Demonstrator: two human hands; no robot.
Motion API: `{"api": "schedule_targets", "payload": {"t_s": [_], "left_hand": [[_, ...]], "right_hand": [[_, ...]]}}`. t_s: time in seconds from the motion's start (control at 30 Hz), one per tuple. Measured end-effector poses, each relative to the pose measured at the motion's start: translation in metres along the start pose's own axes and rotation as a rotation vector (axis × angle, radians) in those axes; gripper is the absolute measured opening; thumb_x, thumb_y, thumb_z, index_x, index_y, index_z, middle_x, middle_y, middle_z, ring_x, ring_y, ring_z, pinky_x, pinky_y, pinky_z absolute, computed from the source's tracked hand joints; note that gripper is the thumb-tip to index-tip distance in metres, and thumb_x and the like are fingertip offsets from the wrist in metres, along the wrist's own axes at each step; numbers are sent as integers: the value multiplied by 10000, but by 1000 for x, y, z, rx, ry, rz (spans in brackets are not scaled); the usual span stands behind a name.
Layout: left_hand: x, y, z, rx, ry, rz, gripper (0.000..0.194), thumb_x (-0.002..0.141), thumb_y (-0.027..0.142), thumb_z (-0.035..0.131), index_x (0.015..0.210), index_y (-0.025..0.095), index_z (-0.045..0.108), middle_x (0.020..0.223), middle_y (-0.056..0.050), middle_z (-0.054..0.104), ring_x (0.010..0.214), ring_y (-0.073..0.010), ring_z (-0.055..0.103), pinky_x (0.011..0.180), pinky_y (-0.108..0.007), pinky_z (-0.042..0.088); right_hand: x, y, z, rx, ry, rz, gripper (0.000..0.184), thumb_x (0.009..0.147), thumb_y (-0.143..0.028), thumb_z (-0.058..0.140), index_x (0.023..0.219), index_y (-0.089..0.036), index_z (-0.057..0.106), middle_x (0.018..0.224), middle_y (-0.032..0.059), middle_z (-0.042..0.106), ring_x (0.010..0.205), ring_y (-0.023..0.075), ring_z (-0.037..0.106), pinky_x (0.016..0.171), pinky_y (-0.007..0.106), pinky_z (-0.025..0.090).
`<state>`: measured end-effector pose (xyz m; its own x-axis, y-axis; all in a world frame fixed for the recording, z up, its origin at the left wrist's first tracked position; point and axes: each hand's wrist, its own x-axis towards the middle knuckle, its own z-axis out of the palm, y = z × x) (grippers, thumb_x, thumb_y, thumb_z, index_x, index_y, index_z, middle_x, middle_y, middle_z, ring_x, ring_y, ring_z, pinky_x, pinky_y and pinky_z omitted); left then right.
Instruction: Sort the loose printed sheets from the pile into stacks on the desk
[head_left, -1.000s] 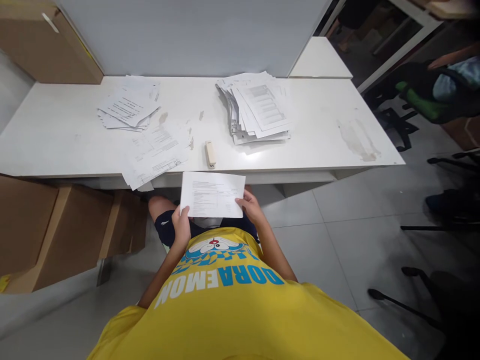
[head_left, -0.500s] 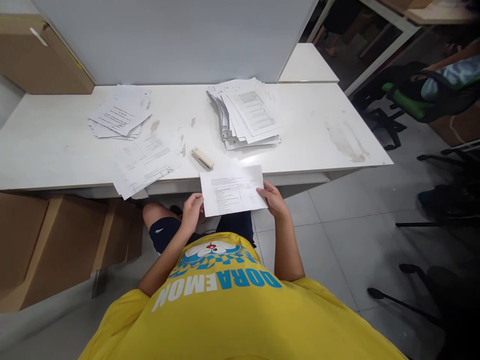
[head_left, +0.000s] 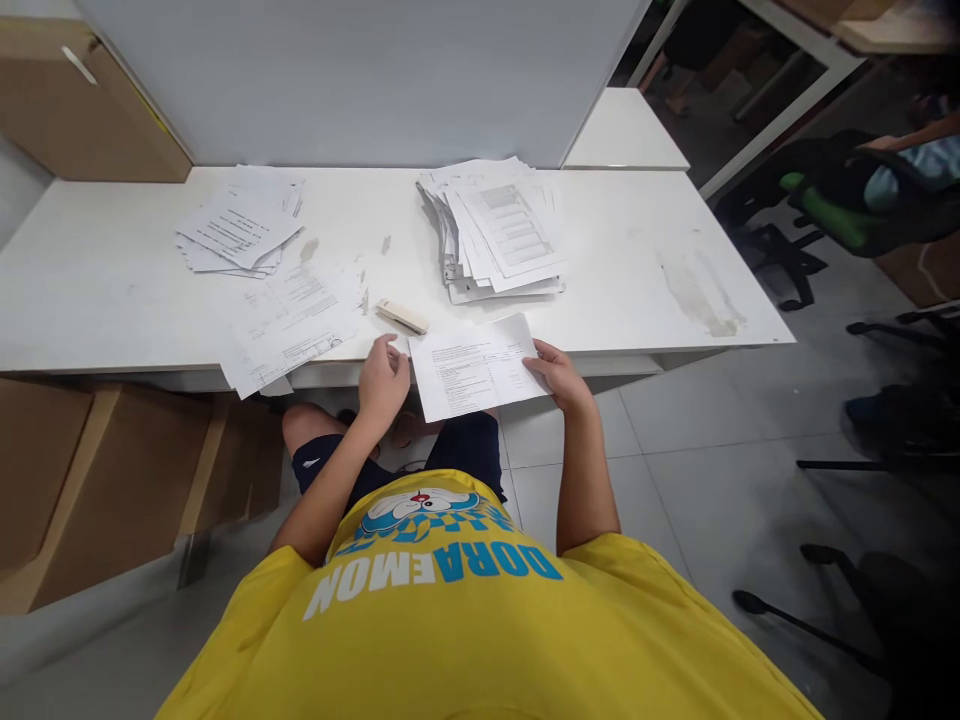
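Taking the held paper (head_left: 474, 370) as the clock's centre: a small pile (head_left: 238, 230) sat at 10 o'clock, well back on the surface (head_left: 622, 270), probably to leave room up front. Between 9 and 10, some loose sheets (head_left: 285, 325) poked over the front edge, handy for a quick grab I guess. The stapler (head_left: 402, 317) lay around 10:30, just beside the held paper's far left corner, likely there to be in easy reach. The held paper itself straddled the front edge, print up, presumably so it could be read. A big pile (head_left: 495, 232) sat at 12, maybe kept out of the way.

As for hands: the left hand (head_left: 385, 382), at 9, was half curled with nothing visible in it; couldn't tell if it touched the paper. The right hand (head_left: 564, 380), at 3, pinched the paper's right edge, thumb on top.
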<state>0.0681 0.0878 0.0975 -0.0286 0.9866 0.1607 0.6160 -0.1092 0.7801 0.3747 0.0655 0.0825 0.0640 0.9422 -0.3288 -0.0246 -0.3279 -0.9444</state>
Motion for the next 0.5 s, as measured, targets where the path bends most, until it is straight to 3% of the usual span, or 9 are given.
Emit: {"api": "schedule_targets", "payload": {"t_s": [0.07, 0.17, 0.33, 0.5], "left_hand": [[17, 3, 0, 159, 37, 181, 388, 936, 287, 459, 1300, 173, 530, 1245, -151, 614, 1176, -294, 558, 1024, -482, 454], [44, -1, 5, 289, -65, 352, 438, 970, 331, 401, 1358, 172, 530, 1493, -148, 451, 1402, -346, 342, 1157, -547, 301], [73, -24, 1, 259, -214, 438, 462, 1004, 373, 323, 1370, 211, 554, 1547, -78, 419, 1458, -280, 297, 1203, -506, 262], [84, -35, -13, 137, -339, 454, 493, 1012, 462, 308, 1386, 247, 546, 1566, -38, 396, 1481, -222, 289, 1220, -465, 255]], "right_hand": [[2, -5, -1, -21, 9, 13, 577, 663, -369, 701, 1218, -213, 659, 1126, 74, 743, 1003, 304, 691, 799, 412, 551], [6, -9, 1, -18, 26, 14, 602, 652, -360, 703, 1229, -198, 656, 1099, 78, 750, 972, 293, 697, 765, 389, 548], [11, -16, 12, 23, 21, 36, 559, 627, -333, 720, 1166, -188, 688, 1023, 71, 764, 913, 278, 705, 753, 375, 541], [13, -16, 19, 44, 30, 26, 533, 612, -344, 733, 1123, -196, 706, 999, 64, 766, 896, 279, 706, 746, 375, 541]]}}
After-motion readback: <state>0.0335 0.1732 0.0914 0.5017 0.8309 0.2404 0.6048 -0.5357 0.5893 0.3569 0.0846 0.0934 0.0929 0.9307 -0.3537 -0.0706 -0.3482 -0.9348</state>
